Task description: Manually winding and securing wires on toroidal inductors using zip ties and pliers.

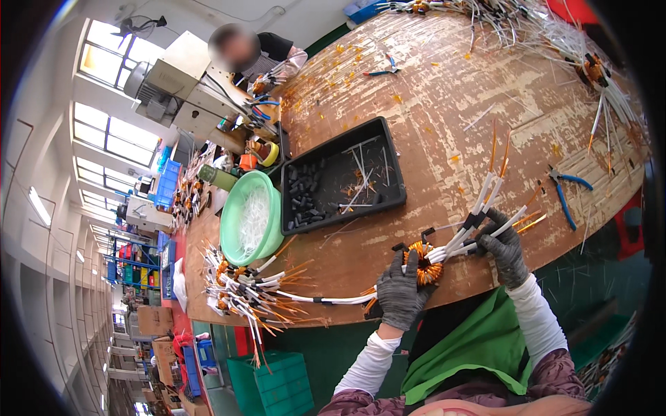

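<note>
Clasping an orange wire-wound ring (pixel 433 272) at the near edge of the table (pixel 347 267), a worker's gloved left hand (pixel 404 297) steadies it while the gloved right hand (pixel 506 255) grasps white-sleeved leads (pixel 459 243) extending from it. Blue-handled pliers (pixel 563 202) lie near the table's right edge; a black tray (pixel 345 220) and green bowl (pixel 272 208) sit toward the left edge, above piled coils (pixel 232 286) at the near left corner.

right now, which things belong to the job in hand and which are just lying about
Likely job:
copper coil, in left hand
white sleeved wires, in right hand
black pieces in tray, perhaps

Apparently lying about:
far pliers
green crate
</note>
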Motion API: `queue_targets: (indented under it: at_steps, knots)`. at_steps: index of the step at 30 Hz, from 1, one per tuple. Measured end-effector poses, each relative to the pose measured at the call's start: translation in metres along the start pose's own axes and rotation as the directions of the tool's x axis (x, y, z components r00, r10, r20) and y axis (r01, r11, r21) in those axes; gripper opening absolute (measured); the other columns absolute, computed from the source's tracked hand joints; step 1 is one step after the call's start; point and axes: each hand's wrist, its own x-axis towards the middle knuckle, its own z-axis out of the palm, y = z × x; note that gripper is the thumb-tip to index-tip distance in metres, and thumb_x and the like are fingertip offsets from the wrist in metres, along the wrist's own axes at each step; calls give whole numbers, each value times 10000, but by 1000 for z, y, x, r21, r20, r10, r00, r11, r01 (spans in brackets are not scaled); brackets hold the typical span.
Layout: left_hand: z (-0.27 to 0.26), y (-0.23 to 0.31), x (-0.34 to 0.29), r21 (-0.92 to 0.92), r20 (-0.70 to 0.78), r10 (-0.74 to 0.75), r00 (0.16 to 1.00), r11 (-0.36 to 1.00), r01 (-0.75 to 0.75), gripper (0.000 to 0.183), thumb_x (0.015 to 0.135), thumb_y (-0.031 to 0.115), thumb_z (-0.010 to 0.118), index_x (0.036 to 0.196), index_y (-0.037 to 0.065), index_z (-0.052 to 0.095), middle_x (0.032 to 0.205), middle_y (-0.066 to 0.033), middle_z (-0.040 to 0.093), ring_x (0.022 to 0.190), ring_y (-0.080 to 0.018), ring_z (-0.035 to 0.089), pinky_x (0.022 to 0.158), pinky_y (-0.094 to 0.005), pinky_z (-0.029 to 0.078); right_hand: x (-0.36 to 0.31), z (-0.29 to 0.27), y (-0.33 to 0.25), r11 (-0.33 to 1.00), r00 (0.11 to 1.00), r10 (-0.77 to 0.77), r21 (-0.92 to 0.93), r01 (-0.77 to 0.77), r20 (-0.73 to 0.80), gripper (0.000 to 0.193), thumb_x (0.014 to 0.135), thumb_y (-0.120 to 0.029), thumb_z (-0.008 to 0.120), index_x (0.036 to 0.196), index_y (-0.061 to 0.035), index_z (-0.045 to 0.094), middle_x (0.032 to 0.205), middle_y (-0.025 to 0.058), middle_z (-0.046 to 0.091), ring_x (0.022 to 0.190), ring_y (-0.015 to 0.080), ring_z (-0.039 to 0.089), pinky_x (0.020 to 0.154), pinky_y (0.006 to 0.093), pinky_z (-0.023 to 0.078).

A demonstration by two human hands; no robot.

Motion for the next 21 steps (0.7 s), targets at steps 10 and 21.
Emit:
queue_targets:
  at_steps: [10,21]
  knots:
    - [-3,4,8,-53,20,28,999,998,-27,757,630,350,746,1241,30,435,1161,-206,515,1032,-372,516,869,-459,409,5,-20,22,1000,999,16,11,-17,47,580,804,-151,634,1286,20,362,1127,135,562,907,165,587,735,274,510]
    - [-7,31,69,-443,-125,102,987,884,-148,427,856,242,596,1182,-17,500,1102,-157,571,973,-253,563,875,-344,429,10,-15,8,980,996,30,194,-46,86,474,804,-88,652,1222,-18,438,894,51,607,737,138,609,640,259,514]
